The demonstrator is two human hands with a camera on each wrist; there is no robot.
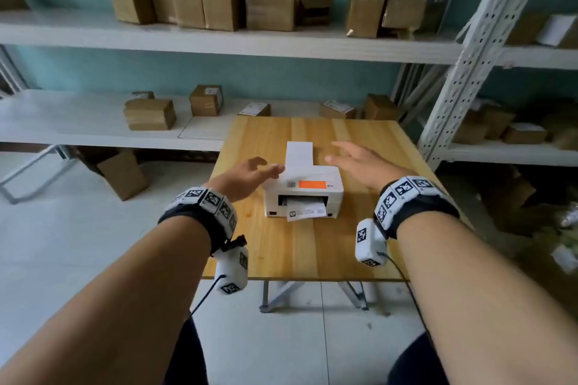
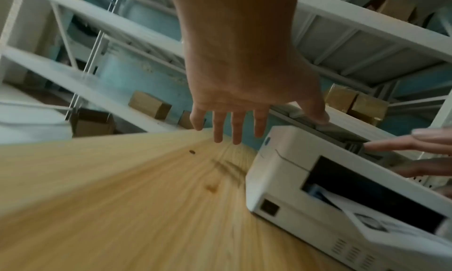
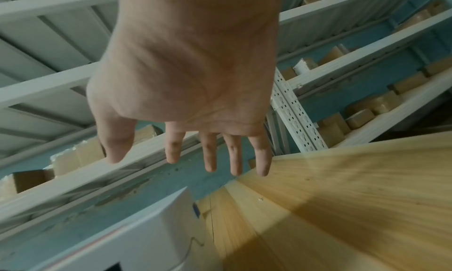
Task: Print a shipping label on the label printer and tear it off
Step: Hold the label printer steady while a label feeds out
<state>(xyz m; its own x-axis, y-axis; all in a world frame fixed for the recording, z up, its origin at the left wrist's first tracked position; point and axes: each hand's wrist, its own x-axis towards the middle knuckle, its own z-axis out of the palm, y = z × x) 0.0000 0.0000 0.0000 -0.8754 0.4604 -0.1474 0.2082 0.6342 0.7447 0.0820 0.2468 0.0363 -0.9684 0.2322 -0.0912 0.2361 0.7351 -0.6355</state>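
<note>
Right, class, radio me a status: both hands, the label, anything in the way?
Left hand open, right hand open, either side of the label printer. Printed label sticking out of the front slot, untorn. Nothing blocking it.

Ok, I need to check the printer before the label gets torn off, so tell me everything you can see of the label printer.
The label printer is a small white boxy unit, plastic by its look, standing flat on the wooden table. An orange sticker sits on its top. A printed label sticks out of the dark front slot, untorn. Blank white paper rises behind its top. The left hand is at its left top edge, seemingly touching; the right hand hovers beside it.
</note>
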